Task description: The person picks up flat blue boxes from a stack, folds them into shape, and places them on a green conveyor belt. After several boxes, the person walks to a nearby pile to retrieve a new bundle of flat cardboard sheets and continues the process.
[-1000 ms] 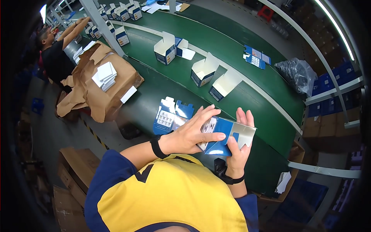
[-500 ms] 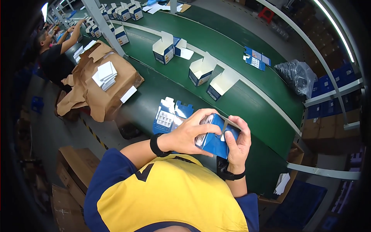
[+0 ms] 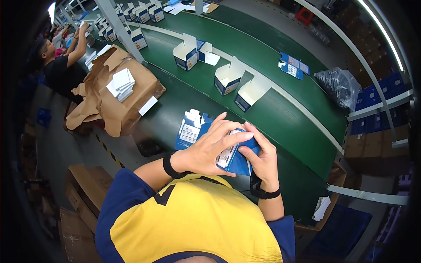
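Gripping a small blue carton (image 3: 237, 158) from both sides, the left hand (image 3: 209, 147) curls over its glossy printed face while the right hand (image 3: 262, 158) cups its far edge (fingers wrapped tight). It sits just above the green belt (image 3: 280, 118), near a stack of flat blue cardboard blanks (image 3: 189, 131). Open white-flapped boxes (image 3: 228, 79) stand farther along.
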Action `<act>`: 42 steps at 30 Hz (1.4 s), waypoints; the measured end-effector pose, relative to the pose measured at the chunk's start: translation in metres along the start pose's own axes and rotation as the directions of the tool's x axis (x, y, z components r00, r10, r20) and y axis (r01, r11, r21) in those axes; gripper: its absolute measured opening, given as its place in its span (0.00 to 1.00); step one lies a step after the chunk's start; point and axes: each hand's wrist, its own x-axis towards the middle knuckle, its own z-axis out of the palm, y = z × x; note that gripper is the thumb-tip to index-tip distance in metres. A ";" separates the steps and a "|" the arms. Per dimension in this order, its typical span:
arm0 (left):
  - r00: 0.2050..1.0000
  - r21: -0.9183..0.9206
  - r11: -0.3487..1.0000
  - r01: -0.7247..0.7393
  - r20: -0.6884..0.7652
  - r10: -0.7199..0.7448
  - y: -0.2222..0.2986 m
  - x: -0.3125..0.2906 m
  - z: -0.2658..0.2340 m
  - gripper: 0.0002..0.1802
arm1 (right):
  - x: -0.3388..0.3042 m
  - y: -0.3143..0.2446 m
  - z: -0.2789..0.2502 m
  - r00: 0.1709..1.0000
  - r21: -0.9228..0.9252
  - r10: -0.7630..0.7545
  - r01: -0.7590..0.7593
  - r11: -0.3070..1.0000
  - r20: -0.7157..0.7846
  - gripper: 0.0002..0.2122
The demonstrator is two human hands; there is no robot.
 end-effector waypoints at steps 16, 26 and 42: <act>0.997 -0.131 0.990 0.047 -0.055 -0.055 -0.015 -0.012 0.036 0.62 | -0.001 -0.006 0.008 0.933 0.374 0.133 0.001 0.928 -0.334 0.32; 0.979 0.394 0.899 -0.190 0.143 0.144 -0.095 -0.030 0.027 0.52 | -0.005 0.090 -0.041 0.748 0.670 0.583 -0.612 0.421 0.318 0.42; 0.193 0.364 0.082 0.928 -0.278 -0.941 -0.154 -0.171 0.059 0.41 | 0.037 0.250 0.012 0.697 -0.027 0.625 -0.675 0.737 -0.352 0.44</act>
